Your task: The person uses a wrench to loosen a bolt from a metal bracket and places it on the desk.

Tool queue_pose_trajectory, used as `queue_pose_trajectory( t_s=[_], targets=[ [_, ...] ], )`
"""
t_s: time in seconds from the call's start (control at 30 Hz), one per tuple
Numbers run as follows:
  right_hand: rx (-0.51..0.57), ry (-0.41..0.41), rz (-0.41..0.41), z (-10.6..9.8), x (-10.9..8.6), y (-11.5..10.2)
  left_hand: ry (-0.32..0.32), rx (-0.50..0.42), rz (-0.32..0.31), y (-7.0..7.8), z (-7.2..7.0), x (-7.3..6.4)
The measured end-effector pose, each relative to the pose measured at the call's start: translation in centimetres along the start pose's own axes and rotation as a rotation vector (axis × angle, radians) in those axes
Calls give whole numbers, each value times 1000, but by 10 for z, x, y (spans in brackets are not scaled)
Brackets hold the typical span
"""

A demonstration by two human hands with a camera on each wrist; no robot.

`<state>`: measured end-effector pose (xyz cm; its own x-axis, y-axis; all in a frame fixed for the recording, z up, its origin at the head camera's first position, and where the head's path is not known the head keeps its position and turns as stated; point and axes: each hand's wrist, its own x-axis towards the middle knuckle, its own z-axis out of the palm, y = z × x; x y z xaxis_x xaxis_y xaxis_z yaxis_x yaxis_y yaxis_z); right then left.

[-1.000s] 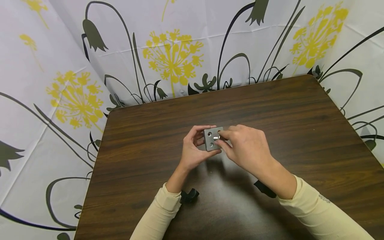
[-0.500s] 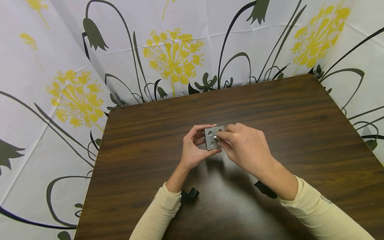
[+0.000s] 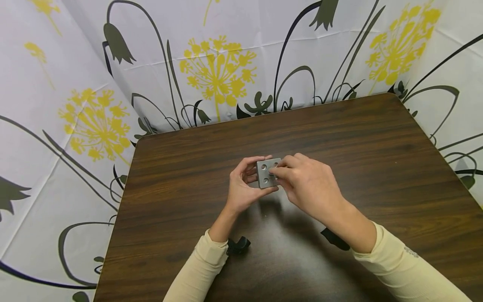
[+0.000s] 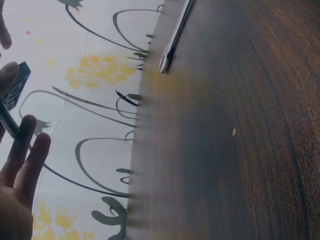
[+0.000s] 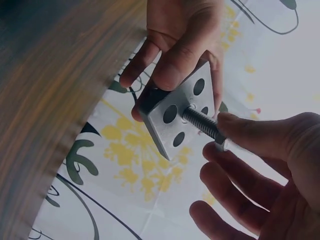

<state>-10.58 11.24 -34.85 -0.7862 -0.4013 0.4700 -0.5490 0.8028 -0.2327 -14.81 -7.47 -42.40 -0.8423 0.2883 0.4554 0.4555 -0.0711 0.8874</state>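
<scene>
A small grey metal block point(image 3: 266, 174) with round holes is held above the table by my left hand point(image 3: 241, 188), thumb along the lower side and fingers along the far side. My right hand point(image 3: 313, 184) pinches the head of a bolt point(image 5: 202, 123) between thumb and index finger. As the right wrist view shows, the bolt's far end meets the middle of the block's face, with a length of thread standing out from it. The other right fingers are loosely bent beside the bolt. In the left wrist view, threaded shaft point(image 4: 9, 121) shows next to the fingers.
An open-ended wrench point(image 4: 172, 42) lies on the brown wood-grain table point(image 3: 196, 167) near its edge. A white cloth point(image 3: 234, 25) with yellow and grey flowers hangs behind and beside the table. Black wrist mounts point(image 3: 238, 246) show under both forearms.
The right thumb and index finger have shifted around the bolt head, and its shiny end is now mostly covered by the index finger. The left hand and block have stayed nearly still.
</scene>
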Motion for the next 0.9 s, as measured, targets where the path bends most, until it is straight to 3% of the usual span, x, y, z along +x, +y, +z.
queue_pose_trajectory(
  t_s=[0.17, 0.33, 0.57, 0.7, 0.9],
  targets=[
    [-34, 33, 36, 1, 0, 0, -2, -3, 13, 0, 0, 1],
    [-49, -4, 67, 0, 0, 1, 3, -1, 7, 1, 1, 1],
    [-17, 10, 31, 0, 0, 0, 5, -9, 18, -27, -3, -2],
    [-37, -4, 55, 0, 1, 0, 7, -7, 21, -18, -2, -1],
    [-6, -13, 6, 1, 0, 1, 6, -20, 8, -1, 1, 1]
  ],
)
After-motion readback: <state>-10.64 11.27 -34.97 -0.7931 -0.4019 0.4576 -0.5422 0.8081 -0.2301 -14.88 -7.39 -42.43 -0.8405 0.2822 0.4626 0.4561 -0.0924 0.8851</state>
